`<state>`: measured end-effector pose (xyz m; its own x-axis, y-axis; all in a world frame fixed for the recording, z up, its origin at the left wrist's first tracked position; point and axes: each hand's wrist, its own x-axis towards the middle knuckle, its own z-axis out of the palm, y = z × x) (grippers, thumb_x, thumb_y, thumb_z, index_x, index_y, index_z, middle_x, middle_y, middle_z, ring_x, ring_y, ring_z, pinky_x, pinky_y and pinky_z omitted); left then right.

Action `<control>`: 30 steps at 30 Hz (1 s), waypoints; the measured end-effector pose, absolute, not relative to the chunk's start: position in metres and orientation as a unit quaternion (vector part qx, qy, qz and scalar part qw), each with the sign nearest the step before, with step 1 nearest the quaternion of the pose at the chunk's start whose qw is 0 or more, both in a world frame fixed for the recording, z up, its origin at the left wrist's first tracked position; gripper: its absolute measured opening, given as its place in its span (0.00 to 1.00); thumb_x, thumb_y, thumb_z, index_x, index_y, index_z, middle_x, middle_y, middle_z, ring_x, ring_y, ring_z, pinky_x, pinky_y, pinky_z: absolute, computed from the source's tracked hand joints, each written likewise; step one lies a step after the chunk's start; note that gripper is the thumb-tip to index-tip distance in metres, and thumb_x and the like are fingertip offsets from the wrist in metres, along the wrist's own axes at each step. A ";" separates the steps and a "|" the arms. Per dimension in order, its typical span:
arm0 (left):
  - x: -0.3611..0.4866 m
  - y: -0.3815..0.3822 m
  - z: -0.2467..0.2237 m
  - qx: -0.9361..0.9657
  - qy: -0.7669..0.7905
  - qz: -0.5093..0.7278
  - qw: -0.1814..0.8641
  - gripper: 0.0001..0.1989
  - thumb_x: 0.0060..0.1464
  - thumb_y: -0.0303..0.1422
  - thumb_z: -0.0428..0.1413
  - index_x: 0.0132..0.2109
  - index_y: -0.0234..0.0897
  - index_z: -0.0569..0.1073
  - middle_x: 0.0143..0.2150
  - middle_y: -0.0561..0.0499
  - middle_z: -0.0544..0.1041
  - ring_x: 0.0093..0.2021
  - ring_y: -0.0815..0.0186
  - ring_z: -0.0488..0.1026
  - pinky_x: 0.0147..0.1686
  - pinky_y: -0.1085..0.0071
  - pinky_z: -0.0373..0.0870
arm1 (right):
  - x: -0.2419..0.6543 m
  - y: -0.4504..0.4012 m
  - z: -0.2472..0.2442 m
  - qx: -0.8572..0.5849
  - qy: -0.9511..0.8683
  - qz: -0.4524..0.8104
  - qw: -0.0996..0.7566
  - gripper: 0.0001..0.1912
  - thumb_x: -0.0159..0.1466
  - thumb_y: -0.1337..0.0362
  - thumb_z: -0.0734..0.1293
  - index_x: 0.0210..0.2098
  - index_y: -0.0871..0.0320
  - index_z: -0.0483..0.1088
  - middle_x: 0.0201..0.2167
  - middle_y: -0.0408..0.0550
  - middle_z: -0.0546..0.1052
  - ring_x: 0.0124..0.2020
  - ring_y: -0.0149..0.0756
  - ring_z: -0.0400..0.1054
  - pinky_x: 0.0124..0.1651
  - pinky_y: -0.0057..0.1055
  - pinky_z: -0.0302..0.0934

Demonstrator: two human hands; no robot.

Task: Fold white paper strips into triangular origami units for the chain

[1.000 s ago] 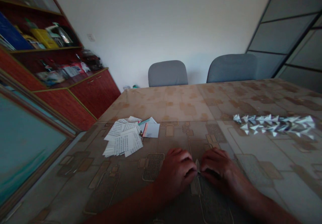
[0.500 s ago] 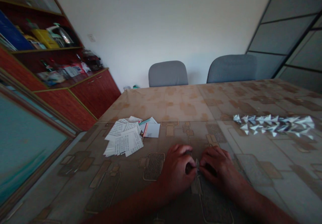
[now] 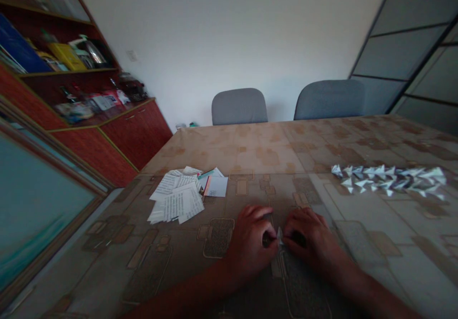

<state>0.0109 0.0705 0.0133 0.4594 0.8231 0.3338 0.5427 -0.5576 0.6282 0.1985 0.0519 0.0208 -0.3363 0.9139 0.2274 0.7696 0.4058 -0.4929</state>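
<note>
Just above the tablecloth, my left hand (image 3: 253, 235) and my right hand (image 3: 308, 235) meet fingertip to fingertip. Both are closed in a pinch around a small pale folded piece of paper (image 3: 279, 236), mostly covered by the fingers. Left of my hands lies a loose pile of printed paper pieces (image 3: 179, 197), with a coloured card (image 3: 216, 186) at its right side. Over to the right, several small folded paper shapes (image 3: 388, 178) stand in two rows, pointed and white-grey.
The patterned tablecloth (image 3: 250, 154) covers a wide table. Two grey chairs (image 3: 239, 106) stand at its far edge against the wall. A reddish wooden cabinet (image 3: 132, 135) with crowded shelves is at the left; a panelled sliding door (image 3: 397, 51) is at the right.
My fingertips have drawn slightly apart, and a bit more of the folded paper shows between them. The pile and the rows of folded shapes stay where they were.
</note>
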 end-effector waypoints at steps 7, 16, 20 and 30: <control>0.004 0.071 0.018 0.882 0.324 0.307 0.151 0.05 0.50 0.26 0.63 0.33 0.39 0.75 0.51 0.51 0.75 0.52 0.59 0.68 0.56 0.57 0.57 | 0.198 0.055 0.023 -0.533 -0.797 0.162 0.233 0.09 0.55 0.75 0.72 0.24 0.57 0.71 0.29 0.43 0.73 0.37 0.41 0.66 0.41 0.36 0.55; 0.004 0.073 0.010 0.917 0.287 0.277 -0.016 0.07 0.58 0.30 0.58 0.30 0.38 0.72 0.27 0.57 0.72 0.34 0.67 0.67 0.62 0.53 0.51 | 0.202 0.056 0.013 -0.454 -0.823 0.166 0.297 0.08 0.57 0.75 0.72 0.27 0.56 0.72 0.28 0.43 0.74 0.35 0.37 0.67 0.40 0.34 0.57; 0.006 0.072 0.008 0.917 0.279 0.279 -0.064 0.10 0.59 0.28 0.55 0.28 0.37 0.71 0.25 0.56 0.70 0.32 0.68 0.66 0.62 0.52 0.51 | 0.204 0.053 0.022 -0.410 -0.852 0.149 0.290 0.05 0.62 0.70 0.69 0.30 0.56 0.72 0.29 0.43 0.75 0.35 0.36 0.68 0.41 0.34 0.57; 0.008 0.083 0.009 0.872 0.328 0.351 0.098 0.06 0.51 0.25 0.58 0.28 0.38 0.73 0.25 0.55 0.74 0.30 0.68 0.69 0.52 0.60 0.62 | 0.205 0.051 0.025 -0.406 -0.858 0.073 0.305 0.04 0.63 0.70 0.68 0.36 0.54 0.73 0.32 0.43 0.76 0.37 0.38 0.68 0.43 0.35 0.56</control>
